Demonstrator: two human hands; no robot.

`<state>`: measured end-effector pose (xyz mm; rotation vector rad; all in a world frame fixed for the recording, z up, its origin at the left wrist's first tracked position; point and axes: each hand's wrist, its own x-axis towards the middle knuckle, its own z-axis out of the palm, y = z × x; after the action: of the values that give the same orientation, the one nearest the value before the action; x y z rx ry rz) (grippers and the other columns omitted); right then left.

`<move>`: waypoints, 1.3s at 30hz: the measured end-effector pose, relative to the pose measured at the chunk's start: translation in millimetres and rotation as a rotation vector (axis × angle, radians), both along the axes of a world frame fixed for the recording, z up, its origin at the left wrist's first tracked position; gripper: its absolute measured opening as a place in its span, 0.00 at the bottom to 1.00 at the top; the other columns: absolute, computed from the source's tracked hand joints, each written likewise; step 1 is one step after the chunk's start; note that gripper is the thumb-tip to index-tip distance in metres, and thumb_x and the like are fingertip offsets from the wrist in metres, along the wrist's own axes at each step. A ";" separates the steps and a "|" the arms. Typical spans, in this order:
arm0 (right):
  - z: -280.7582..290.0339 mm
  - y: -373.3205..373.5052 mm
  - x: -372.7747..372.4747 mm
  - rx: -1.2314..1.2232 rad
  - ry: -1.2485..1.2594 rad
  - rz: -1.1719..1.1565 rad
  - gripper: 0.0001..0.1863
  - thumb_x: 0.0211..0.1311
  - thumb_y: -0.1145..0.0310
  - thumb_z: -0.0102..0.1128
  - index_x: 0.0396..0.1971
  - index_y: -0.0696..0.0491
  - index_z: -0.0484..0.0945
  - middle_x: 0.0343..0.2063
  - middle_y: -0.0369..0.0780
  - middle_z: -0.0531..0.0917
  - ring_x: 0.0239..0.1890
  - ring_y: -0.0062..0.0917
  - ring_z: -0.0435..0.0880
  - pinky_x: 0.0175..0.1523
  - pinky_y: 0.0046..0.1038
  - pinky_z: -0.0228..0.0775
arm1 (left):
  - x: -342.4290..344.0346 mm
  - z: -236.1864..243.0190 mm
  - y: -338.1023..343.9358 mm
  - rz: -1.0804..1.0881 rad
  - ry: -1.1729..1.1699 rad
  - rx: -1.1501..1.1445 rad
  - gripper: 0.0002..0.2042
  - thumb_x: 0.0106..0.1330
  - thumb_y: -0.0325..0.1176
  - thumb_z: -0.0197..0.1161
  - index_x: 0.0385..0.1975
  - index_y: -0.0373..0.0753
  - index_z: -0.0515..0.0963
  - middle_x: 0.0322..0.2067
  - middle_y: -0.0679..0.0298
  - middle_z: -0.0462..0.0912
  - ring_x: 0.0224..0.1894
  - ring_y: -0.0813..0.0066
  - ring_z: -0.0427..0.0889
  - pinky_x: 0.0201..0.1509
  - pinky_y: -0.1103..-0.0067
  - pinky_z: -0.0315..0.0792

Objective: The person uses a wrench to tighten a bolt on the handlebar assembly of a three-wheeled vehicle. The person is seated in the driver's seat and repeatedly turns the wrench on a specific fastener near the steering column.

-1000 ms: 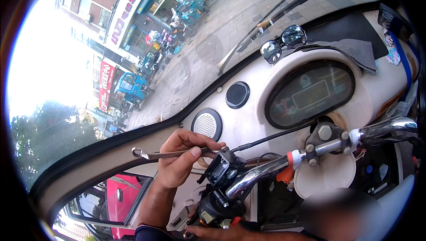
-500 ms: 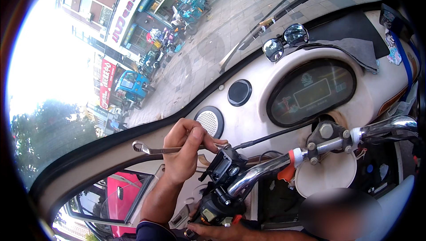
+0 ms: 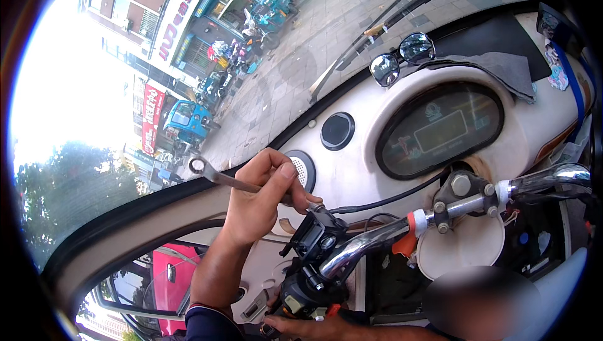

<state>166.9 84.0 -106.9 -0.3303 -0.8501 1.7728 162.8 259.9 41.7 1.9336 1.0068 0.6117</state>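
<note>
My left hand (image 3: 254, 199) pinches a combination wrench (image 3: 235, 182) between thumb and fingers. The wrench's ring end sticks out to the left, in front of the windshield frame. Its other end, partly hidden by my fingertips, is at the top of a black housing (image 3: 314, 237) on the left side of the chrome handlebar (image 3: 364, 247). A black cable (image 3: 389, 196) runs from near that spot toward the handlebar clamp. Lower down, my right hand (image 3: 292, 326) reaches in from the right and closes around the handlebar's left grip, below the switch block (image 3: 301, 297); its fingers are partly hidden.
Behind the handlebar is a white dashboard with an oval display (image 3: 443, 130), a round speaker (image 3: 301, 168) and a round black cover (image 3: 337, 131). Sunglasses (image 3: 402, 58) and a grey cloth (image 3: 496, 71) lie on top. A side window frame (image 3: 147, 309) stands at left; parked three-wheelers are outside.
The wrench's ring end has swung upward, so the wrench now slopes more steeply. My left hand has risen slightly and its forearm has shifted left. My right hand stays in place.
</note>
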 end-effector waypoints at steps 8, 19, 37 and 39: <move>7.7 -1.3 6.7 0.006 0.011 -0.049 0.08 0.60 0.64 0.72 0.30 0.53 0.85 0.27 0.32 0.87 0.30 0.17 0.84 0.39 0.27 0.78 | 8.5 16.9 4.0 -0.015 0.130 -0.095 0.12 0.79 0.35 0.53 0.42 0.30 0.70 0.25 0.56 0.83 0.34 0.65 0.89 0.34 0.77 0.83; 4.4 -1.4 2.5 -0.020 0.097 0.022 0.07 0.63 0.66 0.70 0.32 0.54 0.85 0.29 0.31 0.87 0.31 0.16 0.85 0.39 0.26 0.79 | -1.1 10.4 -3.0 -0.046 0.048 -0.026 0.14 0.78 0.38 0.56 0.48 0.30 0.71 0.29 0.56 0.85 0.38 0.62 0.90 0.39 0.74 0.84; 6.4 -4.7 0.6 -0.078 0.234 0.049 0.03 0.63 0.72 0.70 0.33 0.55 0.85 0.28 0.32 0.86 0.29 0.16 0.84 0.35 0.24 0.78 | -29.5 -14.0 2.9 -0.200 -0.198 0.103 0.19 0.76 0.42 0.60 0.50 0.29 0.73 0.38 0.49 0.85 0.46 0.53 0.89 0.52 0.63 0.83; 1.5 -3.1 -2.7 -0.013 0.206 -0.020 0.03 0.63 0.72 0.71 0.32 0.55 0.85 0.28 0.32 0.86 0.30 0.16 0.84 0.35 0.24 0.79 | -29.8 -20.7 -0.5 -0.197 -0.219 0.128 0.19 0.76 0.42 0.60 0.50 0.29 0.72 0.37 0.49 0.85 0.46 0.53 0.89 0.53 0.62 0.83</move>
<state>164.2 80.9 -105.4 -0.1605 -0.6864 1.7594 133.0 259.4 21.0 1.9965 0.6454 0.7694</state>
